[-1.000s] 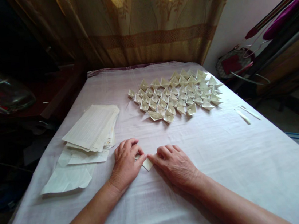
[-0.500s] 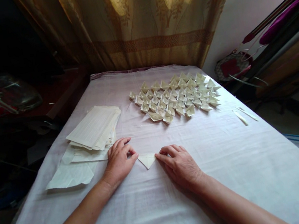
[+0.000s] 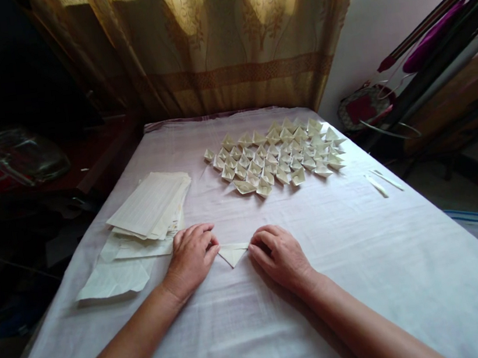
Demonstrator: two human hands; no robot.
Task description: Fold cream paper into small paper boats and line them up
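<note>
A small folded paper triangle (image 3: 233, 255) lies on the white cloth between my two hands, its point towards me. My left hand (image 3: 191, 255) pinches its left corner between thumb and fingers. At the right corner, my right hand (image 3: 279, 256) closes thumb and curled fingers on the paper. Beyond my hands stand rows of small folded paper boats (image 3: 272, 160), packed close together. Beside my left hand is a stack of paper sheets (image 3: 152, 205), with a loose, creased sheet (image 3: 115, 280) jutting out under it towards me.
Two thin paper strips (image 3: 376, 185) lie near the right edge of the cloth-covered table (image 3: 367, 279). A patterned curtain (image 3: 221, 46) hangs behind the far edge. To the left, a glass jar (image 3: 27, 157) rests on a dark red surface.
My right hand's fingers have curled in more at the triangle's right corner, where the top edge now shows a slanting flap. My left hand keeps its pinch. The camera view has shifted slightly.
</note>
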